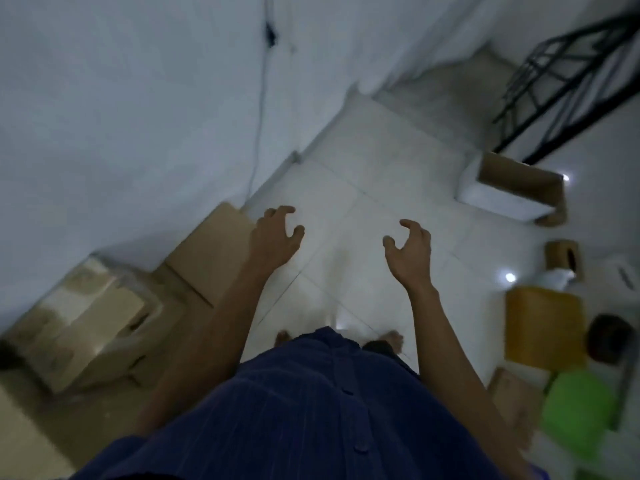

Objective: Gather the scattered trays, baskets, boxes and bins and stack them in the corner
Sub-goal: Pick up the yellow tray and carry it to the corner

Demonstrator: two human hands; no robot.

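I hold both hands out in front of me above the white tiled floor [381, 161]. The left hand [273, 237] is half open, its fingers bent like a claw and spread away from the thumb, and it grips nothing. The right hand [410, 251] mirrors it, with fingers hooked and the thumb apart, and it is also empty. The two hands are well apart, with bare tile between them.

Along the floor's left edge, where it meets the wall [121, 116], a flat cardboard box [207, 251] lies just beside my left hand. Nearer to me on that edge sits a stack of cardboard boxes [93, 317]. It is blurred, so I cannot tell how many there are. A thin cable [259, 116] runs down the wall to the floor there.

Toward the floor's right edge an open cardboard box [512, 188] with a white side lies below a black metal rack [571, 74]. Closer to me on that side come a small brown box [562, 258], then a yellow box [543, 327]. Beside the yellow box is a dark round thing [609, 337] that I cannot make out. Close to me on that right side sits a bright green thing [578, 410], too smeared to name, with a piece of cardboard [509, 386] just beside it.

My blue shirt [311, 410] fills the bottom of the view, and my feet [391, 341] show just beyond its hem.
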